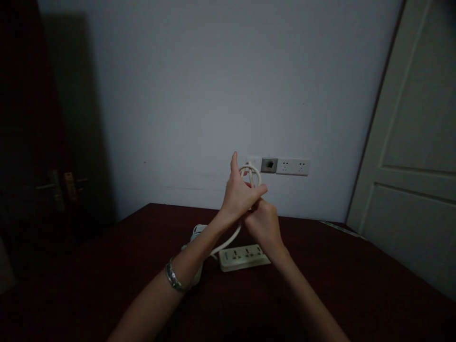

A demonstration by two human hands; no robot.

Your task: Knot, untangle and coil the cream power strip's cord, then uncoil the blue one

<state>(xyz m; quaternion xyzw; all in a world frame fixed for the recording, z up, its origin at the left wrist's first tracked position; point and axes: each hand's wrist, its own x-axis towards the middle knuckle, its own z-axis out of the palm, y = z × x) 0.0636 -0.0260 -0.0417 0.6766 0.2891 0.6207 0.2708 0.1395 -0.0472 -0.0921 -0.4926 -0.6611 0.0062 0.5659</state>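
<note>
A white power cord (233,236) runs up from the table into both hands and bends into a loop above them. My left hand (239,192) holds the looped cord, its thumb or a finger pointing up beside the loop. Close against it on the right, my right hand (263,221) is closed, its fingers partly hidden behind the left hand; it appears to grip the cord too. Below the hands a white power strip (244,257) lies on the table. Another white item with coiled cord (198,231) is partly covered by my left forearm.
The dark red table (302,280) reaches to the wall. On the wall are white sockets (292,166) and a grey outlet (269,165). A white door (409,142) stands at right, a dark door with a handle (70,185) at left. A flat strip (342,229) lies at the table's back right.
</note>
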